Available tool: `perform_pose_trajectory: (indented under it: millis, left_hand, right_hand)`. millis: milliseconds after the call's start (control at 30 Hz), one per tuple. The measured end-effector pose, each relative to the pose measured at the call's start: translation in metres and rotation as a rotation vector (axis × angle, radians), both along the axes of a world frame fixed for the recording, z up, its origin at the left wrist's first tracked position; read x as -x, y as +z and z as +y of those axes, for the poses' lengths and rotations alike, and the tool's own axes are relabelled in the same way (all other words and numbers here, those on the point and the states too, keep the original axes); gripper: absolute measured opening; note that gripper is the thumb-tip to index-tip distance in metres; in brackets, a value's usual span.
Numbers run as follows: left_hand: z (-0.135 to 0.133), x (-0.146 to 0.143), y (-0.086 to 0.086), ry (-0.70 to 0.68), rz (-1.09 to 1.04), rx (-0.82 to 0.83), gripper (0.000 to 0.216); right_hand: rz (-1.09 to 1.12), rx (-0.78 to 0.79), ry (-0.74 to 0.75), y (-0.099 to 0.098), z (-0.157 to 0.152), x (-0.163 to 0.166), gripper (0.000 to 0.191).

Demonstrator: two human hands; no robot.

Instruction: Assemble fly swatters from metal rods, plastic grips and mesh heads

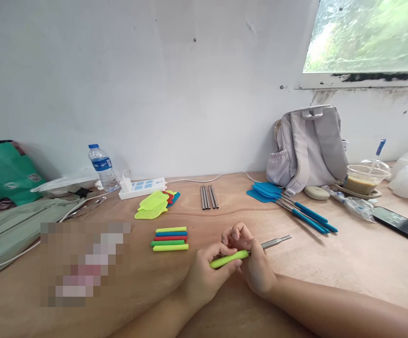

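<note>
My left hand (204,277) is closed round a lime green handle sleeve (228,258) low in the middle of the wooden table (348,263). My right hand (251,256) pinches a metal rod (276,241) where it enters the sleeve; the rod's flat end points right. Just left of my hands lies a stack of coloured sleeves (170,238), green, blue and red. Farther back are bare metal rods (208,196), a pile of mesh swatter heads (154,204) and several finished blue swatters (295,206).
A grey backpack (307,145) leans on the wall at the right, with a drink cup (364,178) and a black phone (401,224) beside it. A water bottle (102,166), a power strip (142,187) and a green bag (5,171) stand at the left.
</note>
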State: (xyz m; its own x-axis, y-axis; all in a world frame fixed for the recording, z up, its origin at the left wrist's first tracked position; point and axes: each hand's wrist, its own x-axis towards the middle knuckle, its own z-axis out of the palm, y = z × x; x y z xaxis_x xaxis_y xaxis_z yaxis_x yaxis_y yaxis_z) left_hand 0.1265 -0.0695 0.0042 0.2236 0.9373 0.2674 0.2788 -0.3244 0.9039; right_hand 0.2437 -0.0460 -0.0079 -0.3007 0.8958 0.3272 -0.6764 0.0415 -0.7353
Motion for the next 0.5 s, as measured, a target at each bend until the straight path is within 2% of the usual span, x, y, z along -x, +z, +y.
perform_pose_trajectory:
  millis: [133, 200, 233, 300, 367, 400, 433, 500]
  left_hand:
    - [0.010, 0.016, 0.006, 0.000, 0.105, -0.030, 0.021]
    - [0.019, 0.032, 0.011, 0.055, 0.161, -0.043, 0.023]
    - [0.023, 0.040, 0.013, 0.090, 0.180, -0.045, 0.024]
    - [0.029, 0.056, 0.016, 0.139, 0.222, -0.054, 0.026]
    - [0.033, 0.067, 0.018, 0.155, 0.291, -0.074, 0.026]
    - [0.034, 0.069, 0.019, 0.157, 0.334, -0.088, 0.026]
    - [0.034, 0.071, 0.019, 0.154, 0.374, -0.105, 0.026]
    - [0.033, 0.069, 0.019, 0.125, 0.436, -0.141, 0.023]
  right_hand:
    - [-0.225, -0.088, -0.015, -0.009, 0.024, -0.005, 0.007]
    - [-0.330, -0.127, -0.083, -0.011, 0.041, -0.015, 0.010]
    - [-0.360, -0.155, -0.169, -0.010, 0.049, -0.022, 0.012]
    - [-0.460, -0.268, -0.446, -0.003, 0.062, -0.041, 0.018]
    - [-0.733, -0.506, -0.749, 0.008, 0.067, -0.060, 0.028]
    - [-0.909, -0.683, -0.824, 0.015, 0.067, -0.068, 0.033]
    - [-1.077, -0.886, -0.808, 0.020, 0.065, -0.073, 0.035]
    - [-1.333, -1.224, -0.639, 0.029, 0.059, -0.076, 0.030]
